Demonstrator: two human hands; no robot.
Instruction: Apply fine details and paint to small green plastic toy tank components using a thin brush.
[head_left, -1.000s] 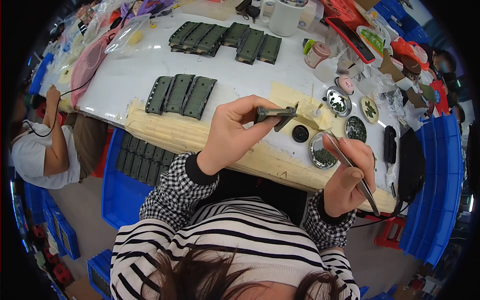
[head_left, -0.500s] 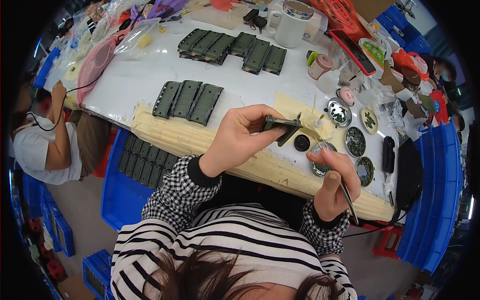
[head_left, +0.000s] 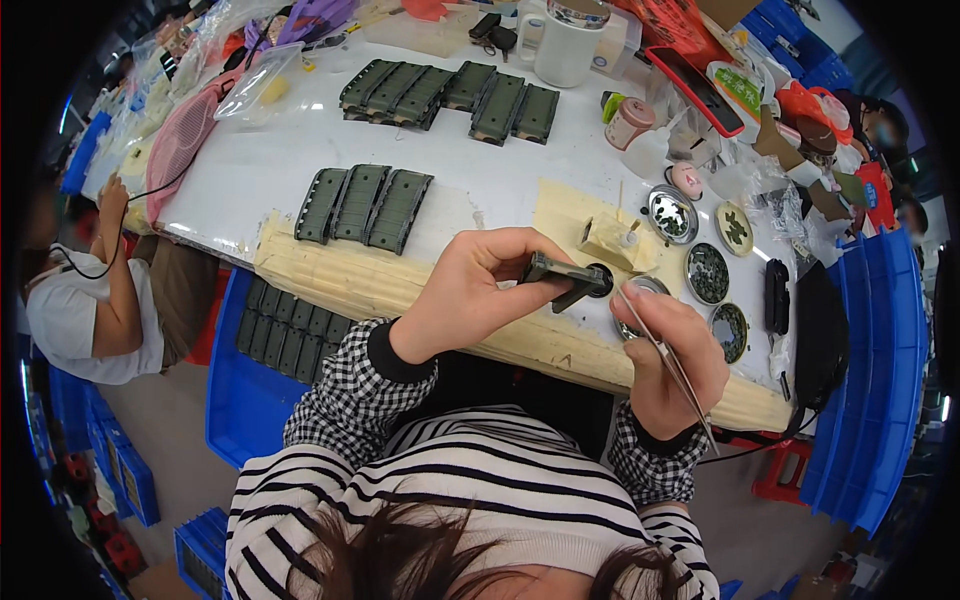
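Observation:
My left hand (head_left: 475, 295) is closed around a dark green, curved plastic part (head_left: 560, 272), held tilted above the table's near edge. In my right hand (head_left: 685, 365) is a pair of metal tweezers (head_left: 672, 358), their tips close to the right end of that part. Whether the tips carry anything is too small to tell. Behind the part's right end sits a round black lid-like piece (head_left: 602, 268), partly hidden. A metal dish (head_left: 655, 284) lies half covered by my right hand. Close by, a small yellowish block (head_left: 605, 242) with thin sticks rests on yellow paper (head_left: 553, 208).
Round dishes (head_left: 708, 247) of small dark green pieces stand to the right. Similar green parts (head_left: 365, 207) lie in groups on the table, others in a blue bin (head_left: 228, 405) below. Farther back are a white mug (head_left: 565, 50) and a red-edged phone (head_left: 695, 90). A person (head_left: 120, 300) sits at left.
The green part has come down and nearer to me, turned slightly in my left hand. My right hand has brought the tweezer tips closer to it. The whole view has shifted a little.

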